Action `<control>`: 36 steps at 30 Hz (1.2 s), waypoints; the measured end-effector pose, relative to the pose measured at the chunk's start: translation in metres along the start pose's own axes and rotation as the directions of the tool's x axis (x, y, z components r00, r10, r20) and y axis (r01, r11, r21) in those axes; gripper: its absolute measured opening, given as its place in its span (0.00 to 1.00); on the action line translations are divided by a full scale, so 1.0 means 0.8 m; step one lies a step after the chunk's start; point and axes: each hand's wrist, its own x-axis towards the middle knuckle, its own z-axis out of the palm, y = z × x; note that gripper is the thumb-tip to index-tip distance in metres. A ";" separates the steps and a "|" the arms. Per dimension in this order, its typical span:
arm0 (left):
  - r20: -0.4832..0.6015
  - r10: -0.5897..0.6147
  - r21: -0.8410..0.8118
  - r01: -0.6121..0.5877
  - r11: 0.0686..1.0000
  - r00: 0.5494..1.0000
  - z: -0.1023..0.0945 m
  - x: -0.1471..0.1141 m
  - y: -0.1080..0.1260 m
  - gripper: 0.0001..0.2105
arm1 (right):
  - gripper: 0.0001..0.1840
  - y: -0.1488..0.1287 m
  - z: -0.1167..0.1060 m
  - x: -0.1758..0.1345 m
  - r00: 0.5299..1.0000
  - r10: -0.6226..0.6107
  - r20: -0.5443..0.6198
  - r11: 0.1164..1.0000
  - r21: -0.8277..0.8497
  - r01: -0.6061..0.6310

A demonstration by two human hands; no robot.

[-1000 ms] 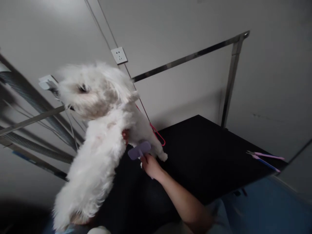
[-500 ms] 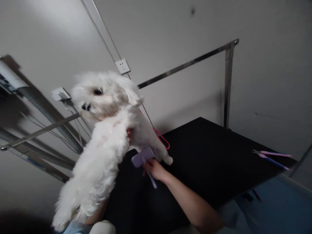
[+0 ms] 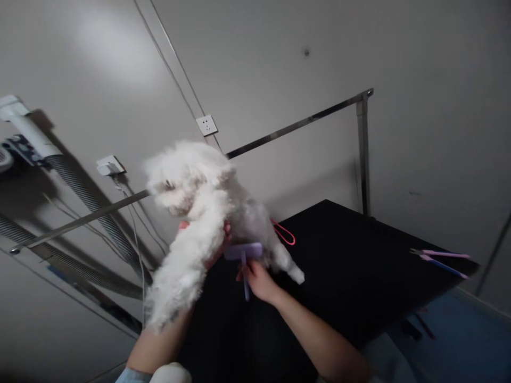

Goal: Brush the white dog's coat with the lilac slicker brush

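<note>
A fluffy white dog (image 3: 245,215) is on the black grooming table (image 3: 339,255), its front end raised and its head turned left. My left hand (image 3: 217,252) is wrapped around the dog under its chest and foreleg; fur hides much of the palm, and fingertips show on either side. One furry foreleg lies along my left forearm. In my right hand (image 3: 258,279) is a purple slicker brush (image 3: 244,251), gripped by its handle just below the head. The brush head is close to the dog's belly; whether it touches the fur I cannot tell.
Pink-and-blue nail clippers (image 3: 441,259) lie near the table's right corner. A red loop lead (image 3: 284,232) rests behind the dog. A metal rail (image 3: 295,126) runs along the wall side. Ribbed dryer hoses (image 3: 85,191) and a plugged socket (image 3: 110,166) are at left.
The dog has come lower and its foreleg has dropped toward my forearm, with its head tipping down. My left hand shows more. The brush head has turned more level. The view has shifted slightly.
</note>
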 end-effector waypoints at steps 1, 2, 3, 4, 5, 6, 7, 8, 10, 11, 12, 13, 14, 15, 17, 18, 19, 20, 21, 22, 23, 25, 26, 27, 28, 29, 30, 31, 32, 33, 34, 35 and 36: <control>0.025 -0.041 -0.070 0.042 0.997 0.999 0.000 -0.003 -0.008 0.39 | 0.12 0.005 -0.007 -0.001 0.998 0.057 0.015 0.998 0.007 -0.057; 0.052 -0.068 -0.136 0.074 0.988 0.996 0.000 -0.004 -0.017 0.40 | 0.13 0.012 -0.015 -0.002 0.994 0.098 0.036 0.995 0.016 -0.099; 0.073 -0.071 -0.187 0.084 0.979 0.995 -0.002 -0.005 -0.026 0.40 | 0.14 0.019 -0.026 -0.004 0.992 0.114 0.057 0.993 0.015 -0.115; 0.083 -0.046 -0.217 0.063 0.974 0.996 -0.006 -0.004 -0.036 0.41 | 0.13 0.027 -0.039 -0.006 0.992 0.108 0.070 0.994 -0.004 -0.108; 0.084 -0.004 -0.236 0.024 0.972 0.996 -0.010 -0.003 -0.046 0.41 | 0.12 0.036 -0.052 -0.011 0.992 0.101 0.074 0.994 -0.041 -0.098; 0.072 0.054 -0.246 -0.035 0.969 0.996 -0.015 0.000 -0.058 0.42 | 0.12 0.045 -0.066 -0.017 0.991 0.115 0.067 0.990 -0.088 -0.109; 0.048 0.124 -0.247 -0.109 0.963 0.991 -0.021 0.002 -0.070 0.42 | 0.11 0.054 -0.080 -0.024 0.987 0.151 0.052 0.981 -0.133 -0.143; 0.023 0.189 -0.237 -0.178 0.955 0.982 -0.027 0.004 -0.082 0.42 | 0.11 0.061 -0.091 -0.032 0.980 0.197 0.036 0.969 -0.161 -0.189; -0.007 0.285 -0.198 -0.281 0.939 0.958 -0.041 0.007 -0.106 0.41 | 0.13 0.070 -0.109 -0.043 0.964 0.262 0.031 0.956 -0.147 -0.255; -0.005 0.301 -0.180 -0.297 0.938 0.954 -0.049 0.006 -0.118 0.41 | 0.13 0.071 -0.115 -0.045 0.965 0.260 0.047 0.960 -0.121 -0.252; 0.009 0.290 -0.166 -0.284 0.944 0.957 -0.057 0.005 -0.130 0.42 | 0.14 0.070 -0.119 -0.042 0.971 0.231 0.064 0.970 -0.097 -0.224; 0.031 0.253 -0.156 -0.245 0.957 0.967 -0.066 0.002 -0.141 0.41 | 0.14 0.070 -0.123 -0.037 0.979 0.189 0.074 0.980 -0.084 -0.183; 0.049 0.207 -0.150 -0.198 0.969 0.977 -0.075 -0.001 -0.152 0.40 | 0.14 0.071 -0.127 -0.029 0.985 0.153 0.076 0.986 -0.085 -0.146; 0.058 0.166 -0.143 -0.156 0.977 0.984 -0.085 -0.004 -0.162 0.39 | 0.14 0.073 -0.131 -0.022 0.989 0.130 0.072 0.988 -0.093 -0.123; 0.073 0.089 -0.116 -0.080 0.990 0.993 -0.108 -0.010 -0.183 0.34 | 0.13 0.081 -0.141 -0.015 0.988 0.138 0.065 0.984 -0.126 -0.129; 0.082 0.059 -0.096 -0.051 0.994 0.995 -0.120 -0.013 -0.193 0.31 | 0.13 0.086 -0.146 -0.017 0.983 0.171 0.066 0.976 -0.148 -0.160; 0.100 0.031 -0.077 -0.023 0.997 0.995 -0.133 -0.016 -0.203 0.29 | 0.13 0.090 -0.151 -0.022 0.973 0.216 0.076 0.964 -0.173 -0.200; 0.121 0.012 -0.063 -0.004 0.998 0.993 -0.146 -0.019 -0.212 0.28 | 0.13 0.093 -0.155 -0.029 0.962 0.256 0.093 0.953 -0.193 -0.234; 0.135 0.002 -0.061 0.006 0.998 0.991 -0.160 -0.022 -0.223 0.27 | 0.13 0.093 -0.158 -0.037 0.953 0.279 0.115 0.945 -0.207 -0.252; 0.148 -0.004 -0.068 0.014 0.998 0.989 -0.173 -0.025 -0.233 0.26 | 0.14 0.093 -0.158 -0.043 0.950 0.279 0.140 0.946 -0.212 -0.246; 0.153 -0.012 -0.078 0.024 0.997 0.988 -0.185 -0.029 -0.245 0.25 | 0.14 0.092 -0.157 -0.046 0.952 0.258 0.163 0.952 -0.211 -0.222; 0.138 -0.052 -0.105 0.067 0.992 0.989 -0.204 -0.039 -0.269 0.25 | 0.14 0.093 -0.148 -0.048 0.965 0.195 0.174 0.965 -0.211 -0.157; 0.117 -0.083 -0.118 0.096 0.988 0.990 -0.211 -0.045 -0.282 0.25 | 0.14 0.095 -0.142 -0.047 0.968 0.184 0.169 0.964 -0.223 -0.144; 0.088 -0.110 -0.130 0.120 0.984 0.990 -0.216 -0.051 -0.294 0.25 | 0.13 0.098 -0.135 -0.047 0.965 0.200 0.168 0.958 -0.240 -0.156; 0.055 -0.134 -0.139 0.141 0.980 0.989 -0.219 -0.057 -0.306 0.25 | 0.13 0.102 -0.128 -0.049 0.956 0.237 0.173 0.947 -0.259 -0.188; 0.025 -0.158 -0.144 0.160 0.977 0.987 -0.221 -0.063 -0.316 0.25 | 0.12 0.104 -0.121 -0.051 0.941 0.283 0.187 0.935 -0.273 -0.227; -0.001 -0.181 -0.147 0.179 0.973 0.984 -0.222 -0.068 -0.326 0.25 | 0.12 0.106 -0.115 -0.054 0.923 0.321 0.211 0.925 -0.278 -0.258; -0.027 -0.203 -0.150 0.196 0.969 0.979 -0.223 -0.074 -0.334 0.25 | 0.13 0.107 -0.110 -0.056 0.911 0.339 0.235 0.922 -0.277 -0.272; -0.057 -0.222 -0.158 0.210 0.965 0.973 -0.225 -0.079 -0.341 0.25 | 0.13 0.108 -0.105 -0.059 0.910 0.330 0.251 0.926 -0.271 -0.262; -0.087 -0.241 -0.169 0.224 0.960 0.967 -0.227 -0.084 -0.346 0.26 | 0.12 0.108 -0.100 -0.060 0.919 0.301 0.254 0.935 -0.266 -0.233; -0.121 -0.256 -0.182 0.232 0.956 0.959 -0.230 -0.089 -0.351 0.27 | 0.11 0.110 -0.094 -0.062 0.932 0.264 0.249 0.943 -0.270 -0.195; -0.155 -0.266 -0.194 0.235 0.953 0.951 -0.235 -0.094 -0.355 0.29 | 0.10 0.113 -0.088 -0.065 0.942 0.235 0.240 0.945 -0.282 -0.164; -0.188 -0.279 -0.203 0.240 0.949 0.942 -0.240 -0.099 -0.358 0.30 | 0.09 0.117 -0.082 -0.069 0.947 0.228 0.228 0.943 -0.292 -0.156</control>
